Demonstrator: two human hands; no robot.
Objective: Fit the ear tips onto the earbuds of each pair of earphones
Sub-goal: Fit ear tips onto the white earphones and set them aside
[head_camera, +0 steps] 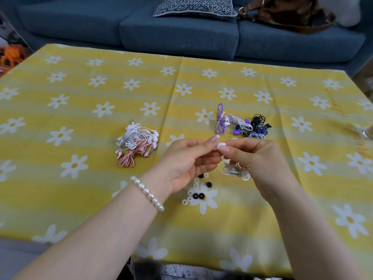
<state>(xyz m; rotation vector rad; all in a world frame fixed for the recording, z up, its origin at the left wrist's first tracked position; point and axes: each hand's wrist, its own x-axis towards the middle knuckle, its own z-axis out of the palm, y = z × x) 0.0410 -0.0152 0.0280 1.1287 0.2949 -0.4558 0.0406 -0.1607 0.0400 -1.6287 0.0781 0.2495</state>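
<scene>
Head view: both hands are raised above the yellow daisy-print tablecloth, fingertips met at centre. A small white piece, too small to be told as ear tip or earbud, is pinched between thumb and forefinger of the right hand; a white earphone cable bundle hangs beneath that hand. The left hand, with fingers curled, is closed at its fingertips against the same piece; a pearl bracelet is worn on its wrist. Loose ear tips, clear and black, are scattered on the cloth just below the hands. White and red-striped earphones are piled to the left; purple, blue and black earphones are heaped beyond the hands. A blue sofa, a patterned cushion and a brown bag are seen behind.
</scene>
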